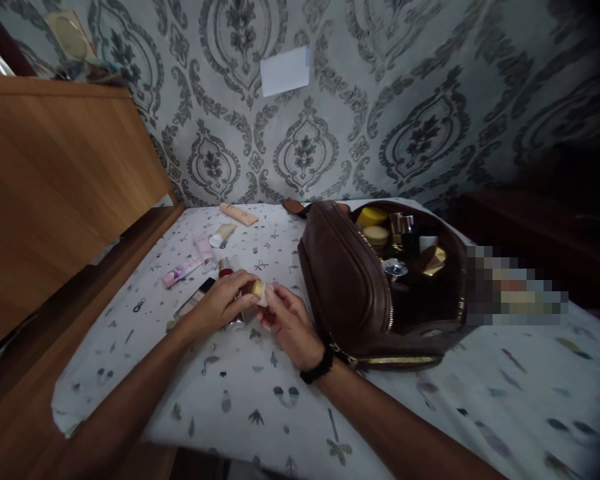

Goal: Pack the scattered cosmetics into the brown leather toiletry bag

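Observation:
My left hand (225, 301) and my right hand (293, 328) meet over the patterned cloth. Between their fingertips is a small item (260, 291) with a yellowish cap, and both hands grip it. A black band circles my right wrist. Just right of that hand stands a brown bag (347, 287), unzipped, with yellow round containers (374, 225), bottles and a gold-coloured item (433, 260) inside. Beyond my left hand lie a purple-and-white tube (181, 272), a pink tube (204, 251), a cream tube (223, 235), a peach tube (239, 214) and a red bottle with a silver cap (225, 267).
A wooden cabinet (65, 193) borders the cloth-covered surface (260, 413) on the left. Behind is a patterned wall with a white switch plate (285, 71). A blurred patch (520, 293) lies right of the bag.

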The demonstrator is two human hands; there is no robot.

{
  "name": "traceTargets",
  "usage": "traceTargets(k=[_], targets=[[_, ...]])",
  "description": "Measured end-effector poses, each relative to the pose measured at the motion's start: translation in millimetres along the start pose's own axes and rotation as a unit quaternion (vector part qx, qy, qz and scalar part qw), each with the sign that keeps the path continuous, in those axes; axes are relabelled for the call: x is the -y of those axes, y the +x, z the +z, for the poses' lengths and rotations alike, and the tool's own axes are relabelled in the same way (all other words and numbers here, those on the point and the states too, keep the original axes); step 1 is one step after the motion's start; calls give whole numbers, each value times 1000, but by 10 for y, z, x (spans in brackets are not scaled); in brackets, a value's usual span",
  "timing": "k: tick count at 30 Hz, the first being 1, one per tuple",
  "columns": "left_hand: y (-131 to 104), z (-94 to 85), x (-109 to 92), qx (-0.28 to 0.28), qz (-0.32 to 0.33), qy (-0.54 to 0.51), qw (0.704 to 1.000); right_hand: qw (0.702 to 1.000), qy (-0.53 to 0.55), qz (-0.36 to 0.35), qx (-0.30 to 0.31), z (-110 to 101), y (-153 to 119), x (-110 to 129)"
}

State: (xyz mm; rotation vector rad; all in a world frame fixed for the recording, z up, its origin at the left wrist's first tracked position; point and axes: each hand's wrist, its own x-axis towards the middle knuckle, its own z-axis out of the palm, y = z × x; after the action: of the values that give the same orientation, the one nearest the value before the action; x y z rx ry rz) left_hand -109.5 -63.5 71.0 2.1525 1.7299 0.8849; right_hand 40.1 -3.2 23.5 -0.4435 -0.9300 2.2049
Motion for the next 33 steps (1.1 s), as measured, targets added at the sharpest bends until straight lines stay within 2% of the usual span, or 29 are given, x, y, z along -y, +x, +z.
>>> traceTargets(k=[5, 11, 14, 21, 27, 33], targets=[[8, 34, 31, -20, -22, -16, 999, 1000, -4, -5, 6, 1, -3, 12], [5, 44, 84, -21, 38, -37, 998, 999, -41, 18, 5, -35, 21, 13], [2, 39, 86, -25, 44, -43, 998, 998, -56, 21, -3, -42, 33, 0], [-70, 73, 79, -38, 10, 12, 999, 997, -67, 49, 5, -70, 49, -14], [-10, 83, 99, -50, 14, 22, 998, 998, 4, 61, 11, -99, 125, -59], [68, 30, 48, -41, 8, 24, 999, 990, 55, 131, -2, -64, 135, -4]])
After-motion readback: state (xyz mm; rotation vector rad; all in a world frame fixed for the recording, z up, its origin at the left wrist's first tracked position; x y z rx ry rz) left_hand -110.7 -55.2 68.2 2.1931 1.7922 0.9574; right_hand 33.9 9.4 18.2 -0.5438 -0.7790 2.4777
